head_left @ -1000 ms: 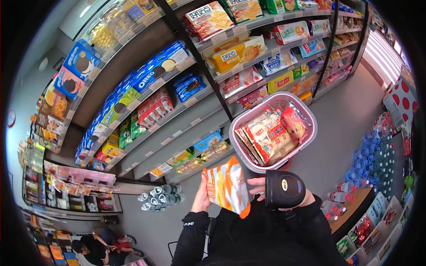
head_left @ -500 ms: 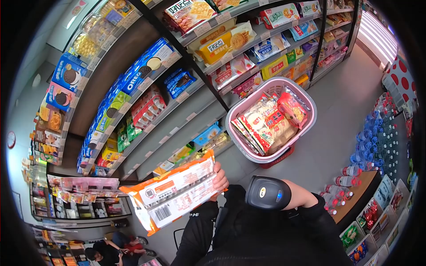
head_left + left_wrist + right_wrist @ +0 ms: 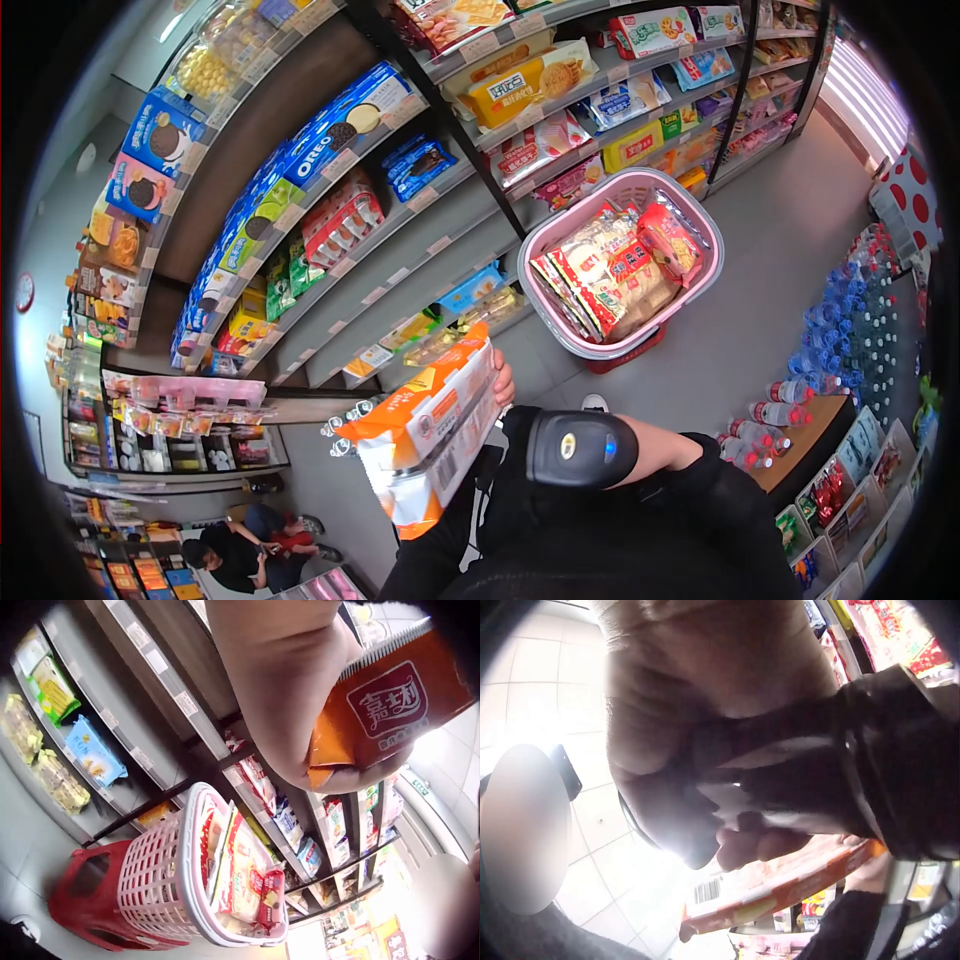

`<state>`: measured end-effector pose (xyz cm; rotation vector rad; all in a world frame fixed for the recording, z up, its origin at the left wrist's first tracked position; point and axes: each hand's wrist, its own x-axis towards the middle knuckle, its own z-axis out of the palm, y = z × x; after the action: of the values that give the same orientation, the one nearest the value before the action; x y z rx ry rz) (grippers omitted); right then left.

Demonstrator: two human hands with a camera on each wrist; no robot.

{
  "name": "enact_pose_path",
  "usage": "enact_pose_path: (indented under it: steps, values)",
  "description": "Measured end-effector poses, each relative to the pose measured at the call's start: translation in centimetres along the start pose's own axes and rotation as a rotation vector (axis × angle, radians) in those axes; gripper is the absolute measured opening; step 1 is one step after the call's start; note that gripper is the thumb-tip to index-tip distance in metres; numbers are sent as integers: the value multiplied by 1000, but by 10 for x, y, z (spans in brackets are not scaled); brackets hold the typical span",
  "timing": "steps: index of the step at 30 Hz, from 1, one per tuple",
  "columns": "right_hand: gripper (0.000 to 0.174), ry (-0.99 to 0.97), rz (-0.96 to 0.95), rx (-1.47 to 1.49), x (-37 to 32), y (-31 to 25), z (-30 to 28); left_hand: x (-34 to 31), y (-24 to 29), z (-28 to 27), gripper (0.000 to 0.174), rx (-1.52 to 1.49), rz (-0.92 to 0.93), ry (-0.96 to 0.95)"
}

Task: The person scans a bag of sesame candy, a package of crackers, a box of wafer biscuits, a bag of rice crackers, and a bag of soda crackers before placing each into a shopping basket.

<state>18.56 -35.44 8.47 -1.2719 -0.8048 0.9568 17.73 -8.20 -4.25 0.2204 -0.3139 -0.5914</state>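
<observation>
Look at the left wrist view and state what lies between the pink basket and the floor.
A red plastic support with openings in it lies between the pink basket and the floor, as the left wrist view shows.

Packet (image 3: pixel 425 435) is thin glossy plastic film, creased, ribbed along the crimped end seal; scanner (image 3: pixel 582 449) is smooth black hard plastic, shiny highlights on its handle. Basket (image 3: pixel 154 870) is smooth semi-gloss plastic with perforated walls, base piece (image 3: pixel 90 900) glossy red plastic. Sleeve (image 3: pixel 725 510) reads as matt cloth, shelves (image 3: pixel 430 270) smooth, low sheen, counter top (image 3: pixel 805 435) wood-look.
</observation>
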Motion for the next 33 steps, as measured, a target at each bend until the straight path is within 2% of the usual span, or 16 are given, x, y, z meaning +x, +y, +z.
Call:
enact_pose_path:
  steps: [3, 5, 12, 19, 27, 33]
  values:
    - [53, -123, -44, 98, 5, -2, 4, -2, 9, -9, 39, 34, -8, 45]
    - [53, -126, -37, 108, 7, -6, 6, 0, 11, -8, 38, 80, 13, 76]
    - [54, -129, 25, 200, 9, -4, 7, 7, 21, -22, 39, 70, -15, -8]
    - [55, -138, 36, 239, 11, 3, 9, 4, 22, -23, 41, 81, -11, 33]
    - [39, -155, 79, 345, 13, 9, 7, -2, 27, -24, 44, 107, -24, 5]
    - [38, -193, 113, 373, 17, 8, 4, -4, 31, -21, 46, 125, 3, 25]
